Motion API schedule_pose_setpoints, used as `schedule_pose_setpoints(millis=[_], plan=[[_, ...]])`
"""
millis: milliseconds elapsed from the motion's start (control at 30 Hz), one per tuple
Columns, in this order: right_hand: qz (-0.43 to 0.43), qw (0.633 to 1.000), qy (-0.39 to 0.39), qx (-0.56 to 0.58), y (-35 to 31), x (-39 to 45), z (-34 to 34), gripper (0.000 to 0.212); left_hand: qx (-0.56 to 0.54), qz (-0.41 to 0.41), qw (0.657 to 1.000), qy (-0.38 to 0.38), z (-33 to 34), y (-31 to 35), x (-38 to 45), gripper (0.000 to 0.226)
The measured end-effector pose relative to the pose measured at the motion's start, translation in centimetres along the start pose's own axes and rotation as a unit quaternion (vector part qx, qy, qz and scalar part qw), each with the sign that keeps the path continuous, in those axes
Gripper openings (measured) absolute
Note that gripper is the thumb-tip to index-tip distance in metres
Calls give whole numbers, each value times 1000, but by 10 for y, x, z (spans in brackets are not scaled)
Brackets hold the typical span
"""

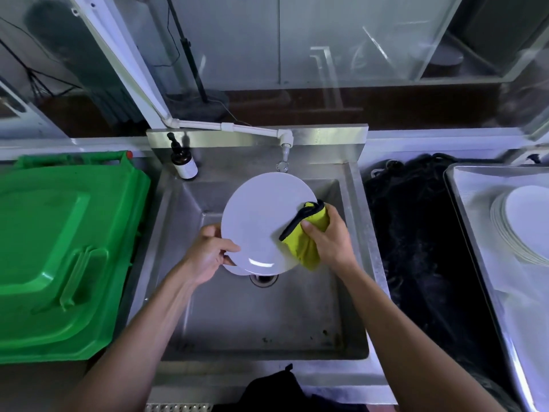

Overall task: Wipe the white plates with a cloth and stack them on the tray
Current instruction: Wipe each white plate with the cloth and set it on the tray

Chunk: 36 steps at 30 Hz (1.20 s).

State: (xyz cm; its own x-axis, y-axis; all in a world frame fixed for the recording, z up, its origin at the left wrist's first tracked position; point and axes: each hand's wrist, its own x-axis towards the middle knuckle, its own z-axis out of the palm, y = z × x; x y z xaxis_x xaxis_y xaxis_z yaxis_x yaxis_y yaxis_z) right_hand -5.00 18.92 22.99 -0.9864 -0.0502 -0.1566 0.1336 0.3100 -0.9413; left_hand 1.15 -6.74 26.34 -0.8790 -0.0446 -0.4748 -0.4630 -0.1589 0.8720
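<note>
Centrally, over stainless sink (350, 292): white plate (261, 221) held tilted above basin, lower edge just above drain (263, 278). Left hand (208, 254) gripping plate's left rim, thumb on upper face, fingers curled underneath. Second white rim peeking out below held plate near left hand, possibly another plate; cannot tell for sure. Right hand (328, 236) clutching bunched yellow-green cloth (303, 236) with dark trim, pressed against plate's right edge, thumb on top of cloth. Both forearms bare, reaching in from bottom of view.

Behind plate: white PVC tap (285, 150) hanging over back of sink, fed by white pipe running in from left. Dark pump soap bottle (182, 165) with white label standing on back left corner of sink ledge.

Left of sink: green plastic bin lid (59, 248), closed, touching or just beside sink edge. Right of sink: black netting or mesh fabric (416, 248) heaped between sink and metal tray (463, 233). On tray at far right: stack of white plates (517, 227), partly cut off by frame edge. Dark fabric (273, 388) at bottom centre, against sink front. Glass panels and dim reflections in background, details blurred.
</note>
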Motion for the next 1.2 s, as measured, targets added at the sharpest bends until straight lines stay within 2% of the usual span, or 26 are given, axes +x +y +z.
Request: schedule_pose_setpoints(millis=[133,233,433,500,600,700,767,867,967,1067,1133,1200], plan=[[-21,999,-44,9,-3,10,-18,27,79,7,996,-32,-2,21,2,39],[-38,998,-52,17,-5,11,-24,25,136,3,990,-32,-1,36,4,50],[-61,995,-63,-38,-11,16,-33,31,310,7,949,-67,15,57,8,32],[-69,996,-47,-39,-10,16,-34,29,331,17,941,-62,23,58,12,34],[-101,993,13,-51,-7,15,-37,28,336,41,941,1,37,48,19,47],[-152,983,58,-82,-6,16,-42,31,241,50,967,65,49,28,22,33],[-203,970,83,-106,-7,17,-47,38,149,51,980,119,58,16,16,32],[-257,952,114,-120,-7,19,-53,47,2,17,977,213,64,-9,1,23],[-270,945,124,-135,-6,20,-55,48,-130,-100,970,178,71,-29,-7,50],[-301,933,117,-157,-3,12,-49,51,-220,-131,959,122,86,-18,-3,75],[-325,925,109,-164,-1,5,-45,53,-256,-122,951,128,99,-5,1,74],[-334,922,103,-168,3,0,-43,52,-280,-121,941,148,108,3,3,55]])
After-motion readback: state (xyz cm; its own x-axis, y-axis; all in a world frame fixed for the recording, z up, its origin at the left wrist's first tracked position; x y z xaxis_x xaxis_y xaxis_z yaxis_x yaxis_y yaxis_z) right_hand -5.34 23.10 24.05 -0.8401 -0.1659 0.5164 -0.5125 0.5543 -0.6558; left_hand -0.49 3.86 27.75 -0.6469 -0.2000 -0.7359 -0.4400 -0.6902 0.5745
